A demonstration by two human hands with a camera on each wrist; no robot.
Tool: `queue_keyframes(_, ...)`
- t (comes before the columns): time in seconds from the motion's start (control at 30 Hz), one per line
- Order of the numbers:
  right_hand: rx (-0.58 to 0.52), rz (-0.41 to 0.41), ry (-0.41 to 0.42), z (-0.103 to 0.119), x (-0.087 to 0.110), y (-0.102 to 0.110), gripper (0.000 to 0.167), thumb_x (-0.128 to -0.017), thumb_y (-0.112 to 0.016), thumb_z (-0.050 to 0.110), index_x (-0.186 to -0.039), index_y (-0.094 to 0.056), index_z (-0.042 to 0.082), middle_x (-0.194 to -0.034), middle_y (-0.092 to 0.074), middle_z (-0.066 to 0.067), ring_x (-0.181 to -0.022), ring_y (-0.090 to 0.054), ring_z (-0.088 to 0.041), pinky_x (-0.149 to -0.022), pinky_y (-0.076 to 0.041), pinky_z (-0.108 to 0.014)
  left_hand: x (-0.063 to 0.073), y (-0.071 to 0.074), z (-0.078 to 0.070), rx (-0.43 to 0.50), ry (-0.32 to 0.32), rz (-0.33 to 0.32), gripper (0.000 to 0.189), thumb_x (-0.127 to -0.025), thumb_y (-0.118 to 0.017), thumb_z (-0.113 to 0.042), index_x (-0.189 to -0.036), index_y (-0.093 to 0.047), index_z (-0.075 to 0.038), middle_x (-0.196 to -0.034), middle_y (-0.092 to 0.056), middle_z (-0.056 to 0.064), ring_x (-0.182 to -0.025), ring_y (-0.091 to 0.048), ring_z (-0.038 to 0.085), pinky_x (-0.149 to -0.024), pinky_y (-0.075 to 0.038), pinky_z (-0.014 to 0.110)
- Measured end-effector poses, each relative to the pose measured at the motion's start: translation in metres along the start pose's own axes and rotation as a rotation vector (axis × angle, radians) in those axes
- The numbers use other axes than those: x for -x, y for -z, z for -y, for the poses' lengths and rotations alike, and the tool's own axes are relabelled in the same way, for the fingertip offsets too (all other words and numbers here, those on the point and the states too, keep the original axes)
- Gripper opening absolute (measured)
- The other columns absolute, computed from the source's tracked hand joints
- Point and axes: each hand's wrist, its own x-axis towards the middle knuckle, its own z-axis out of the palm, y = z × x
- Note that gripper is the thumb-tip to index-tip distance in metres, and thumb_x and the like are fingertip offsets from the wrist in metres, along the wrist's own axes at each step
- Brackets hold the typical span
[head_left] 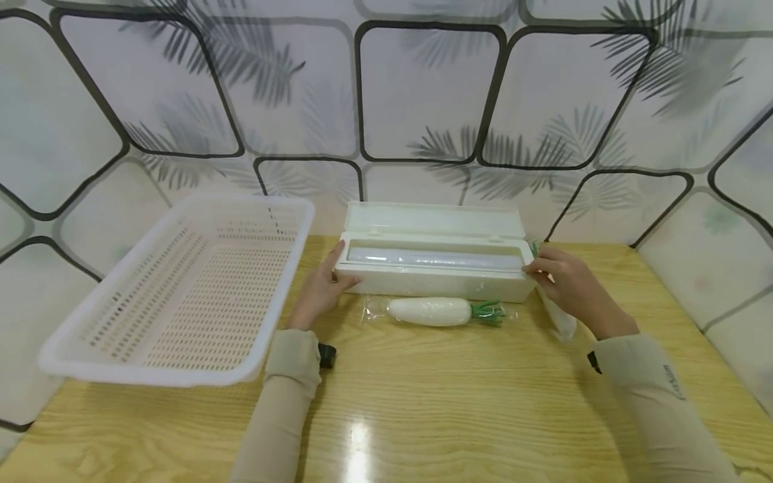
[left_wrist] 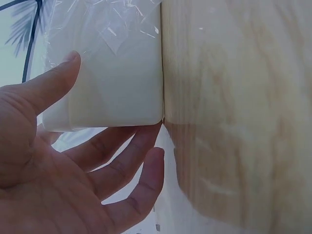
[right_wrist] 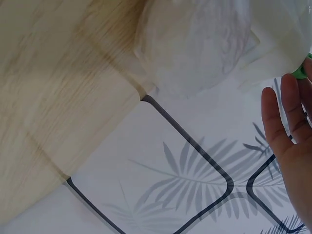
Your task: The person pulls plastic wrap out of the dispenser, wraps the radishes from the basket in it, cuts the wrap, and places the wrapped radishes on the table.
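A white plastic wrap dispenser box (head_left: 441, 285) stands on the table with its lid (head_left: 435, 218) raised and a roll of clear wrap (head_left: 435, 257) inside. My left hand (head_left: 320, 292) holds its left end, thumb on the front face and fingers round the end, as the left wrist view shows. At the right end, my right hand (head_left: 564, 282) grips the upper corner with thumb and fingers; its thumb is hidden in the right wrist view. In front of the box lies a film-wrapped white radish (head_left: 430, 312). Another wrapped white thing with green leaves (head_left: 558, 318) lies partly behind my right hand.
A large white slotted basket (head_left: 274, 322) occupies the left of the wooden table (head_left: 423, 402). Behind the box rises a patterned wall covering (head_left: 423, 94), which also closes in both sides. Loose clear film (left_wrist: 117, 24) hangs over the box's front.
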Motion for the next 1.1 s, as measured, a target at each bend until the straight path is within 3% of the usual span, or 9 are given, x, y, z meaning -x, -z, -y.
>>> queue_keyframes(0.13,-0.024,0.011,-0.054,-0.001,0.002,0.002,0.032,-0.063,-0.080,-0.026,-0.086,-0.074,-0.005,-0.084,-0.065,-0.015,-0.066,-0.061,-0.025,-0.057,-0.050,-0.035,0.002,0.001,0.001,0.003,0.000,0.003,0.078,-0.101,-0.064,-0.020,-0.163,-0.017,-0.015,-0.143,-0.049,0.032,-0.112,-0.059,0.042,-0.090,-0.052,0.052)
queue_keyframes(0.23,-0.041,0.028,-0.111,-0.002,0.005,0.007,0.034,-0.063,-0.079,-0.027,-0.089,-0.076,-0.004,-0.083,-0.066,-0.013,-0.064,-0.060,-0.024,-0.056,-0.048,-0.031,0.004,0.001,-0.001,0.016,0.003,-0.031,0.073,-0.099,-0.060,-0.007,-0.162,-0.021,-0.010,-0.144,-0.048,0.032,-0.123,-0.054,0.044,-0.099,-0.047,0.055)
queue_keyframes(0.4,0.005,0.034,-0.179,-0.003,0.010,0.016,0.027,-0.068,-0.078,-0.023,-0.087,-0.075,-0.005,-0.079,-0.070,-0.014,-0.065,-0.064,-0.029,-0.054,-0.050,-0.040,0.010,-0.004,-0.013,0.029,-0.009,-0.183,0.060,-0.092,-0.050,0.008,-0.151,-0.043,0.000,-0.143,-0.044,0.034,-0.127,-0.047,0.047,-0.102,-0.043,0.058)
queue_keyframes(0.5,0.033,0.026,-0.199,-0.002,0.009,0.018,0.024,-0.070,-0.079,-0.021,-0.087,-0.075,-0.005,-0.079,-0.071,-0.015,-0.065,-0.065,-0.030,-0.055,-0.050,-0.043,0.012,-0.005,-0.021,0.003,-0.077,-0.276,0.045,-0.093,-0.051,0.007,-0.138,-0.055,0.004,-0.135,-0.050,0.034,-0.121,-0.050,0.047,-0.098,-0.045,0.056)
queue_keyframes(0.6,0.041,0.003,-0.197,0.002,0.004,0.018,0.023,-0.069,-0.080,-0.020,-0.086,-0.075,-0.005,-0.080,-0.071,-0.015,-0.069,-0.065,-0.031,-0.059,-0.050,-0.043,0.014,-0.004,-0.029,-0.037,-0.163,-0.310,0.033,-0.095,-0.057,0.004,-0.127,-0.064,0.005,-0.128,-0.057,0.031,-0.118,-0.052,0.045,-0.097,-0.046,0.055)
queue_keyframes(0.8,0.027,-0.017,-0.183,0.010,-0.003,0.014,0.026,-0.065,-0.081,-0.022,-0.082,-0.074,-0.003,-0.085,-0.069,-0.017,-0.082,-0.063,-0.036,-0.069,-0.050,-0.048,0.015,-0.003,-0.041,-0.167,-0.289,-0.257,0.022,-0.097,-0.063,-0.003,-0.117,-0.070,0.003,-0.121,-0.065,0.027,-0.114,-0.058,0.044,-0.097,-0.046,0.054)
queue_keyframes(1.1,0.028,0.053,-0.216,0.017,-0.006,0.003,0.020,-0.070,-0.083,-0.014,-0.083,-0.074,-0.003,-0.097,-0.064,-0.022,-0.093,-0.055,-0.041,-0.078,-0.048,-0.053,0.014,-0.002,-0.038,-0.294,-0.300,-0.256,0.015,-0.094,-0.066,-0.002,-0.106,-0.074,0.002,-0.111,-0.067,0.022,-0.100,-0.060,0.038,-0.088,-0.049,0.048)
